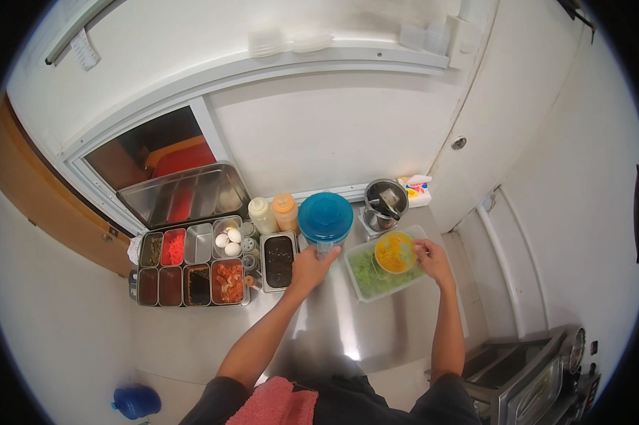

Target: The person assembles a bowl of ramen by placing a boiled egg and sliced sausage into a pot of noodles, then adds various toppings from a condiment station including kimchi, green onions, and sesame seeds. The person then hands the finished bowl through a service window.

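My left hand (pixel 314 266) is closed round the handle of a pitcher with a round blue lid (pixel 325 217), which stands upright on the steel counter. Over a clear rectangular tub of chopped greens (pixel 370 282), my right hand (pixel 433 259) grips the rim of a small round clear container (pixel 394 253). Yellow-orange shredded food fills part of that container. Whether it rests on the greens or hangs just above them, I cannot tell. A steel pan of dark sauce (pixel 279 261) sits beside the pitcher on the left.
A steel rack of food wells (pixel 199 263), including eggs, stands left with its lid propped behind. Squeeze bottles (pixel 262 214) and shakers (pixel 249 245) stand between rack and pitcher. Behind the tub are a steel pot of utensils (pixel 387 200) and a tissue pack (pixel 416 191).
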`<state>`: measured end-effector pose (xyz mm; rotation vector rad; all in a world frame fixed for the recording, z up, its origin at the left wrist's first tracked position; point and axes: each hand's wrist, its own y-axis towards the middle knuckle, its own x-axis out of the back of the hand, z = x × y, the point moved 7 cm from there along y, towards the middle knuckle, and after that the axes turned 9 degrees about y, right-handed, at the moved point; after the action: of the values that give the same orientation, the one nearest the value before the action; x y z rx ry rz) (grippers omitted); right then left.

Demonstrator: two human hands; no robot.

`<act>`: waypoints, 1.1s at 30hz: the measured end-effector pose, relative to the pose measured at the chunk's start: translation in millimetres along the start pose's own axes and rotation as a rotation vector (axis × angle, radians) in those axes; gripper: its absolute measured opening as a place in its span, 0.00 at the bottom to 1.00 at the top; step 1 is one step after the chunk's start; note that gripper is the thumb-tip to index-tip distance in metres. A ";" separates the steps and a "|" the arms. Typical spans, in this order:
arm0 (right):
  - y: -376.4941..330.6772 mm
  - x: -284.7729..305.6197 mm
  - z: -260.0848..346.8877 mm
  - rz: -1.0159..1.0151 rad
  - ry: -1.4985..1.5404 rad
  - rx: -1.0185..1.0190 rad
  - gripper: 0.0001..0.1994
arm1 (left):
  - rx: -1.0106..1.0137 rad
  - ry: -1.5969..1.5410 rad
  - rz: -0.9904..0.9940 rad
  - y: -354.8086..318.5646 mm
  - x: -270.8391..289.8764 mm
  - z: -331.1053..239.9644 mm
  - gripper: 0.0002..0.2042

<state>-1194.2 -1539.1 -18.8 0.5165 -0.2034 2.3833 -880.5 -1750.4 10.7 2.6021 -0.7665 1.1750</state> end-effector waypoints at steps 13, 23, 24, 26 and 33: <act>-4.5 40.1 -58.8 -0.216 -0.158 0.027 0.18 | -0.828 0.484 -0.001 28.1 62.5 -55.9 0.31; -50.0 48.6 -77.7 -0.216 0.131 -0.203 0.20 | -0.903 0.624 0.156 86.9 54.2 -74.6 0.50; -52.3 54.2 -80.0 -0.235 0.100 -0.187 0.20 | -0.878 0.650 0.246 91.2 50.5 -72.4 0.51; -57.7 65.9 -87.4 -0.285 0.077 -0.226 0.20 | -0.832 0.649 0.252 96.8 49.8 -73.0 0.52; -68.2 75.8 -83.6 -0.221 0.076 -0.276 0.22 | -0.642 0.774 -0.022 90.6 30.3 -80.3 0.54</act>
<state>-1227.8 -1419.3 -62.7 0.3010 -0.4123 2.1122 -963.3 -1809.4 83.1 1.4721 -0.7520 1.4621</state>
